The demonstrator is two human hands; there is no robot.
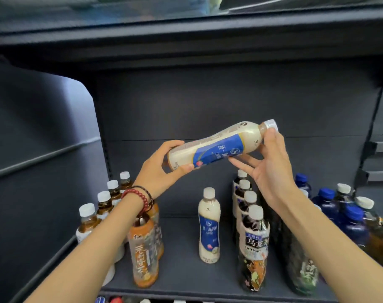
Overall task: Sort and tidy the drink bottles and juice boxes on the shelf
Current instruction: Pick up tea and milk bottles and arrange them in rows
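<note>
I hold a cream milk-tea bottle (216,146) with a blue label almost level in the air above the shelf, its white cap pointing up to the right. My left hand (160,171) grips its base. My right hand (271,167) touches it near the neck with the thumb, while straight fingers support the label from below. An identical milk-tea bottle (209,226) stands upright alone on the dark shelf (181,274) below.
A row of dark oolong tea bottles (252,243) runs front to back at centre right. Orange tea bottles (143,250) and white-capped brown tea bottles (103,206) stand left. Blue bottles (352,226) crowd the right. An upper shelf (186,40) hangs overhead.
</note>
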